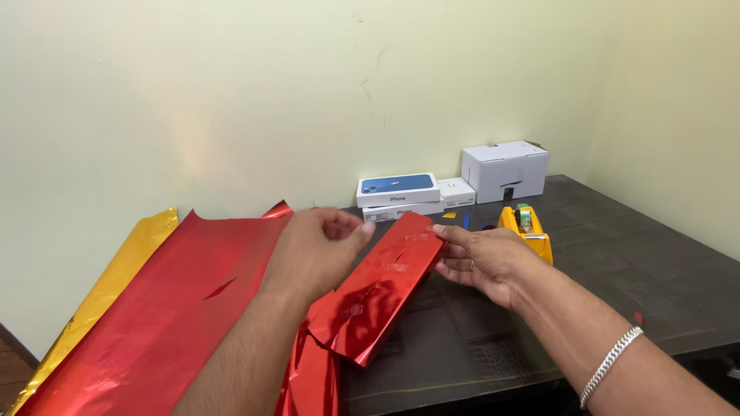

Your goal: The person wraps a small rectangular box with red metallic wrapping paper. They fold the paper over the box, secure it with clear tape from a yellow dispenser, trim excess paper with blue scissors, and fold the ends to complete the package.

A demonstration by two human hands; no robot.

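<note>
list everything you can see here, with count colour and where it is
wrapped box: 1, shiny red foil, middle of the table, between both hands
red foil sheet: 1 large, red, spread at left, hanging over the table edge
gold foil sheet: 1, gold, under the red sheet at far left
tape dispenser: 1, yellow, behind the right hand
flat boxes: 2 stacked, white, upper one with a blue picture on its lid, by the wall
small box: 1, white, right of the stack
carton: 1, white, back by the wall
table: 1, dark brown
bracelet: 1, silver, right wrist
left hand: above the wrapped box's upper left
right hand: fingertips on the wrapped box's right edge
</note>
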